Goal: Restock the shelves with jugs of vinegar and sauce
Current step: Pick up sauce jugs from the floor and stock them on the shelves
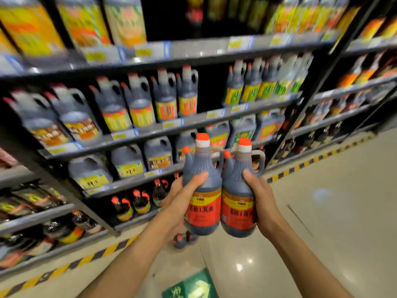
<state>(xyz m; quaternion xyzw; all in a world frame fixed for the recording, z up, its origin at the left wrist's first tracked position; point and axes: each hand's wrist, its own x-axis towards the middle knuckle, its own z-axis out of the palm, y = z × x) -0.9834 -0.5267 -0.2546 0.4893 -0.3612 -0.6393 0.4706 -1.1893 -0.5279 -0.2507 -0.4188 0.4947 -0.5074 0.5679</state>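
Two dark sauce jugs held up side by side, touching — left hand (182, 198) wraps the left jug (202, 190), thumb across its front; right hand (261, 196) grips the right jug (238, 196) the same way. Both upright, orange caps up, in front of the shelf unit (150, 134). Open gap on the second shelf (211, 91) between two jug rows, straight above the caps. Floor (322, 211) open to the right; striped hazard tape (311, 162) marks the shelf base edge. More jugs on the floor (182, 240) just below the hands.
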